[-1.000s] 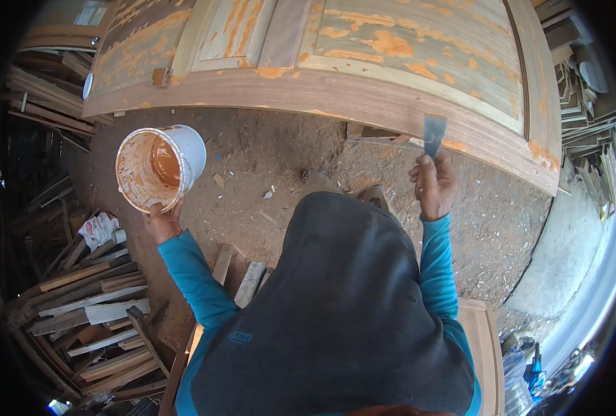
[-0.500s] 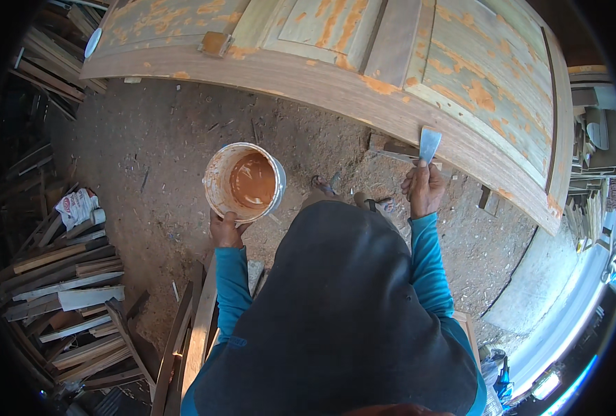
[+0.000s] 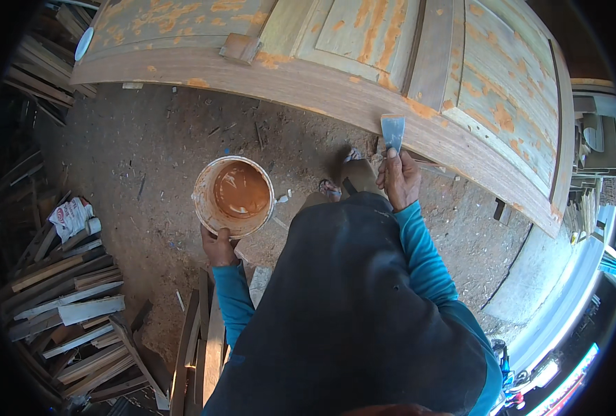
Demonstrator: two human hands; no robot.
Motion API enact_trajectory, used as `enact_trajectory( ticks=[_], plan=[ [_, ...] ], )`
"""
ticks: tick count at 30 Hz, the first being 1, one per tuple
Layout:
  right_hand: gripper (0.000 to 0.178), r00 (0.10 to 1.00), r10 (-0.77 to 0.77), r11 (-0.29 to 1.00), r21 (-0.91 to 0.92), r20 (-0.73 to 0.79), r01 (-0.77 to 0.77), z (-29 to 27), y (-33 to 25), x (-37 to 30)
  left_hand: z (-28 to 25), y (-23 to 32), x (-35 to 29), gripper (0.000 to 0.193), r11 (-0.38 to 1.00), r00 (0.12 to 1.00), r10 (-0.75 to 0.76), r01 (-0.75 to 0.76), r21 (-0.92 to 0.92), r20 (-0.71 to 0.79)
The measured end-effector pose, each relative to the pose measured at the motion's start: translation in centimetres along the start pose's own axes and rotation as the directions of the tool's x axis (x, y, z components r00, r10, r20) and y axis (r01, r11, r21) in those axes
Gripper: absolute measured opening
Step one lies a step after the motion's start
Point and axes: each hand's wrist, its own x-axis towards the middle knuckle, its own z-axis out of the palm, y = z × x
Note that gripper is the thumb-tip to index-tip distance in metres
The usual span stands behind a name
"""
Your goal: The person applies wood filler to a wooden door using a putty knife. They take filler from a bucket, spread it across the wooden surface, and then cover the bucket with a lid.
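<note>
My left hand [image 3: 220, 247] grips the near rim of a white bucket [image 3: 200, 197], its fingers hidden under and behind the wall. Orange-brown paste [image 3: 242, 191] lies in the bottom of the bucket and smears its inner sides. In my right hand [image 3: 403, 179] is a putty knife [image 3: 393, 130], held closed round the handle with the flat blade pointing away from me. The blade shows over the near edge of a large wooden door [image 3: 335, 81]; whether it touches the wood I cannot tell. Orange patches streak the door's panels and frame.
A small wooden block [image 3: 240, 48] rests on the door's near rail. Stacked scrap boards [image 3: 79, 312] fill the left side, beside a white bag [image 3: 71, 218]. Long planks [image 3: 213, 347] lie near my left forearm. A concrete slab [image 3: 530, 277] borders the dirt floor at the right.
My right hand with the putty knife has shifted left along the door edge. The bucket in my left hand has moved slightly left and down in view. My feet have stepped.
</note>
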Motion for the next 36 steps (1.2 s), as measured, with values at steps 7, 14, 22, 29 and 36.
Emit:
enact_trajectory(
  ticks=[7,14,22,29,36],
  plan=[
    [0.040,0.951,0.144,0.978,-0.185,0.275,-0.094,4.2,-2.8,1.3,-2.3,9.7,4.3,0.060,0.988,0.994,0.110,-0.107,0.111,-0.015],
    [0.039,0.854,0.188,0.919,-0.394,0.485,0.021,7.7,-4.9,3.6,-2.1,21.4,8.1,0.055,0.945,0.940,0.327,-0.326,0.022,-0.102],
    [0.038,0.782,0.113,0.950,-0.297,0.613,0.095,8.9,-7.9,6.1,3.6,27.9,16.8,0.054,0.886,0.883,0.464,-0.463,0.023,-0.069],
    [0.038,0.799,0.158,0.968,-0.252,0.580,-0.009,9.4,-9.5,7.5,6.5,30.5,20.1,0.053,0.871,0.875,0.483,-0.477,0.120,-0.033],
    [0.031,0.873,0.228,0.968,-0.200,0.430,-0.154,11.0,-11.2,8.8,7.3,33.2,22.4,0.057,0.798,0.818,0.572,-0.571,0.192,0.055]
  ],
)
